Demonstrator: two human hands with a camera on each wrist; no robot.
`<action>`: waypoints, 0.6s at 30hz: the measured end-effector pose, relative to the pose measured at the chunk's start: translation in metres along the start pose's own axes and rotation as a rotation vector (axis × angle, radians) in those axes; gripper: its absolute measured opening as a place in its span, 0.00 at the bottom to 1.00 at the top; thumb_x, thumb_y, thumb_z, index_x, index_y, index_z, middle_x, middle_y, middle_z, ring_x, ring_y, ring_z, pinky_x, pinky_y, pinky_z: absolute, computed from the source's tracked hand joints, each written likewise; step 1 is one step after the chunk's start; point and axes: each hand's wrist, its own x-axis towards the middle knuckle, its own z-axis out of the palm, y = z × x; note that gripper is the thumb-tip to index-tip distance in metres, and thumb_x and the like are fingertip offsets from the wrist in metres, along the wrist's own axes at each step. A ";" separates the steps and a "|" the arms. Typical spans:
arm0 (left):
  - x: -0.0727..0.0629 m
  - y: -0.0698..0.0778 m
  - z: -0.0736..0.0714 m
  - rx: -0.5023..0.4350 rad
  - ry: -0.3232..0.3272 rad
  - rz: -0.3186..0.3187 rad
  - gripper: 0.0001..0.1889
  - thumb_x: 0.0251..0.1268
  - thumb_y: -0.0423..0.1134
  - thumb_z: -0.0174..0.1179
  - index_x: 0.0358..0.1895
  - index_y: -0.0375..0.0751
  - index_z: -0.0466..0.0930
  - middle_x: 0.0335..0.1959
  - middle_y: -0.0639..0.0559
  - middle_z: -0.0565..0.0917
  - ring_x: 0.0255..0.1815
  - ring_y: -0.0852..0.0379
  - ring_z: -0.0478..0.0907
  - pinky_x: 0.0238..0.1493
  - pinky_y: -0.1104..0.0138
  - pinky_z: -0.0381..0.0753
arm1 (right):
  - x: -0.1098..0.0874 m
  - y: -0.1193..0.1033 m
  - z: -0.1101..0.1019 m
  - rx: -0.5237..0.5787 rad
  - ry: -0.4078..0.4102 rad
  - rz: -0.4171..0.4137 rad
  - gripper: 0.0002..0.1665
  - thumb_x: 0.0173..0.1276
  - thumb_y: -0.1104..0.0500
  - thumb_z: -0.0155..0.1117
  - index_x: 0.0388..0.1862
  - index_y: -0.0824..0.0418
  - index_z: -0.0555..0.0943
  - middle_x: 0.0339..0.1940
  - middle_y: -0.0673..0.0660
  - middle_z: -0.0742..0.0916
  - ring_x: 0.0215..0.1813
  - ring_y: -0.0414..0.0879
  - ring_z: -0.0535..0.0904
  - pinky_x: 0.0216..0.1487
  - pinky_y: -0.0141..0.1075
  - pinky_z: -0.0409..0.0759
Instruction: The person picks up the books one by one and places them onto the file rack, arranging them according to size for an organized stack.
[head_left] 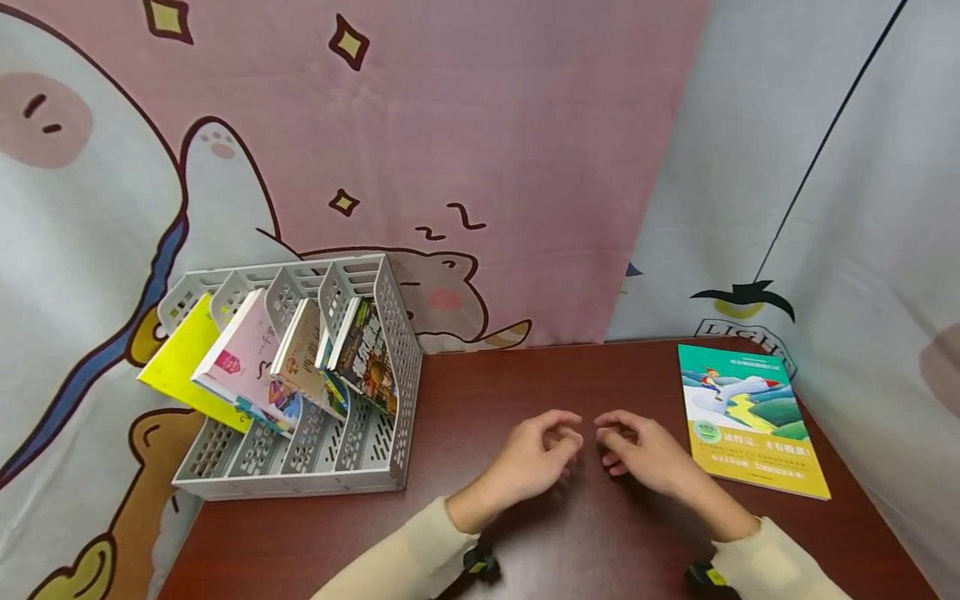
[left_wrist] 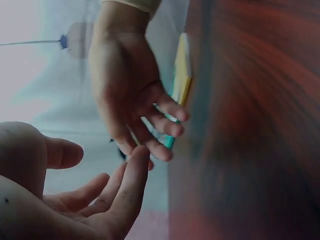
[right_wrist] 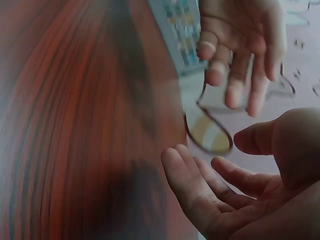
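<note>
Over the middle of the table my left hand [head_left: 534, 457] and right hand [head_left: 647, 454] face each other with a small gap between them. Both have loosely bent fingers and hold nothing; the left wrist view shows the left hand [left_wrist: 100, 200] with its thumb apart from the fingers. Nearest the right hand lies a book [head_left: 750, 421] with a green and yellow cover, flat on the table. To the left of my hands stands a grey file rack [head_left: 408, 417] with slanted books in its compartments: a yellow one [head_left: 187, 358], a pink one [head_left: 247, 354], a tan one [head_left: 307, 354] and a dark one [head_left: 367, 354].
The brown wooden table [head_left: 480, 392] ends at a fabric backdrop [head_left: 525, 167] with cartoon animals behind it. Another white cloth [head_left: 885, 250] hangs along the right side, close to the flat book. The rack's perforated side wall faces my left hand.
</note>
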 end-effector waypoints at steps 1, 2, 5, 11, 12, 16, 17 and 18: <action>0.004 0.000 0.007 0.034 -0.013 -0.006 0.16 0.81 0.42 0.63 0.65 0.48 0.86 0.44 0.53 0.93 0.32 0.53 0.92 0.32 0.68 0.89 | -0.002 0.005 -0.008 -0.015 0.016 0.009 0.22 0.88 0.57 0.60 0.71 0.69 0.79 0.56 0.67 0.91 0.44 0.50 0.91 0.42 0.41 0.94; 0.008 0.001 0.014 0.069 -0.024 -0.010 0.16 0.81 0.44 0.62 0.66 0.49 0.86 0.44 0.56 0.93 0.32 0.57 0.91 0.32 0.71 0.87 | -0.004 0.009 -0.017 -0.031 0.031 0.018 0.23 0.88 0.56 0.60 0.72 0.69 0.78 0.57 0.67 0.91 0.44 0.50 0.91 0.43 0.40 0.94; 0.022 0.003 0.035 0.152 -0.043 -0.021 0.18 0.80 0.46 0.63 0.67 0.52 0.85 0.46 0.64 0.93 0.37 0.70 0.88 0.38 0.74 0.83 | -0.010 0.018 -0.044 -0.073 0.073 0.056 0.27 0.90 0.52 0.57 0.75 0.70 0.76 0.61 0.70 0.88 0.49 0.52 0.92 0.46 0.42 0.95; 0.048 0.015 0.073 0.265 -0.104 -0.073 0.22 0.79 0.53 0.64 0.71 0.56 0.83 0.52 0.66 0.91 0.47 0.74 0.85 0.52 0.74 0.83 | -0.023 0.033 -0.099 -0.312 0.196 0.121 0.37 0.92 0.42 0.49 0.80 0.71 0.70 0.71 0.80 0.80 0.61 0.69 0.87 0.56 0.57 0.93; 0.053 0.017 0.079 0.290 -0.112 -0.082 0.23 0.79 0.54 0.65 0.72 0.57 0.83 0.53 0.66 0.91 0.49 0.72 0.85 0.54 0.73 0.84 | -0.025 0.037 -0.107 -0.374 0.225 0.127 0.37 0.92 0.42 0.49 0.80 0.71 0.70 0.71 0.81 0.79 0.62 0.73 0.85 0.57 0.61 0.91; 0.069 0.021 0.102 0.368 -0.127 -0.102 0.25 0.79 0.56 0.64 0.74 0.58 0.80 0.57 0.65 0.90 0.56 0.69 0.85 0.60 0.70 0.83 | -0.032 0.056 -0.131 -0.534 0.325 0.176 0.39 0.90 0.42 0.50 0.79 0.74 0.68 0.72 0.84 0.74 0.68 0.80 0.73 0.62 0.76 0.77; 0.073 0.022 0.106 0.383 -0.125 -0.105 0.26 0.79 0.56 0.64 0.75 0.59 0.80 0.59 0.65 0.89 0.58 0.69 0.84 0.60 0.70 0.84 | -0.033 0.061 -0.137 -0.547 0.339 0.194 0.40 0.89 0.42 0.50 0.79 0.74 0.68 0.72 0.85 0.73 0.69 0.81 0.72 0.64 0.78 0.75; 0.076 0.022 0.111 0.396 -0.124 -0.111 0.26 0.79 0.56 0.63 0.76 0.59 0.79 0.61 0.65 0.89 0.60 0.69 0.84 0.62 0.69 0.84 | -0.034 0.067 -0.141 -0.555 0.349 0.216 0.41 0.89 0.41 0.50 0.79 0.75 0.67 0.72 0.86 0.71 0.69 0.82 0.69 0.64 0.78 0.73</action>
